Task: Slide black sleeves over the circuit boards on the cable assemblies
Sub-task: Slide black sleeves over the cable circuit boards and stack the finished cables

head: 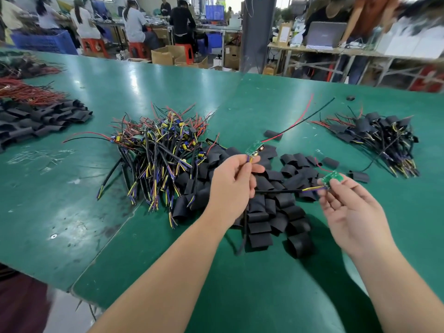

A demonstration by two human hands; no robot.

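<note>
My left hand [231, 181] pinches the wires just below a small green circuit board [254, 148], whose red and black leads trail up to the right. My right hand [348, 203] pinches a second green circuit board [332, 177] between thumb and fingertips; its black cable [276, 191] runs left under my left hand. Both boards are bare. Below both hands lies a heap of loose black sleeves [271, 207] on the green table [168, 85].
A tangled pile of unsleeved cable assemblies [158, 150] lies to the left of the sleeves. A pile of sleeved assemblies [379, 138] sits at the right. More black sleeves [43, 118] and red wires [26, 92] are far left. People work at benches behind.
</note>
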